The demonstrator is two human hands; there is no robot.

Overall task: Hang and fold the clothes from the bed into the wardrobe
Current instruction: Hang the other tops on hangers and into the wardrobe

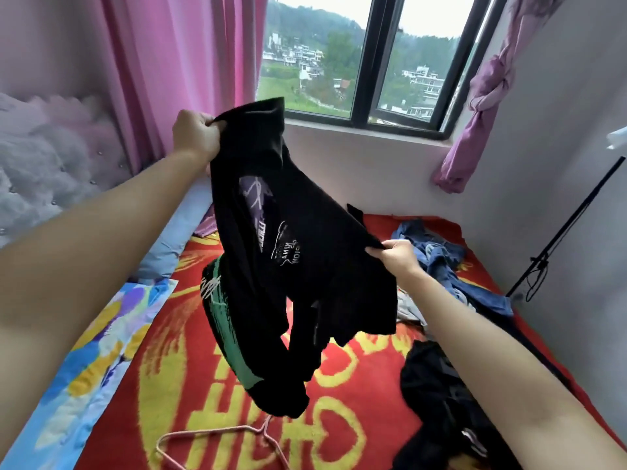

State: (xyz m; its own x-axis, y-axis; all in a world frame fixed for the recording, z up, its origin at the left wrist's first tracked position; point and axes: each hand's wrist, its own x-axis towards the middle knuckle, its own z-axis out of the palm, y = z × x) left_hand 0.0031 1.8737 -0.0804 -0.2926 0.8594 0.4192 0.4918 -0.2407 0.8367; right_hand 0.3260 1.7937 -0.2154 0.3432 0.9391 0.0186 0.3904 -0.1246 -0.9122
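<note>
Nearest you, a pink wire hanger (237, 428) lies flat on the red and yellow bedspread (339, 418). To its right sits a heap of black clothing (437, 401), partly hidden under your right forearm.

Above the middle of the bed you hold a black printed shirt (305, 266) in the air, clear of the bedspread. It hangs crumpled, with a green panel showing on its lower left fold. Your left hand (195, 134) is raised high, fingers curled tight round the shirt's upper edge. Your right hand (397, 257) is lower and further right, pinching another edge between thumb and fingers.

Beyond your right hand, blue jeans (437, 252) lie bunched on the far right part of the bed. A pale blue pillow (179, 232) lies along the left side.

At the back, a dark-framed window (369, 62) shows hillside buildings. A pink curtain (176, 62) hangs to its left and a knotted purple curtain (488, 89) to its right.
</note>
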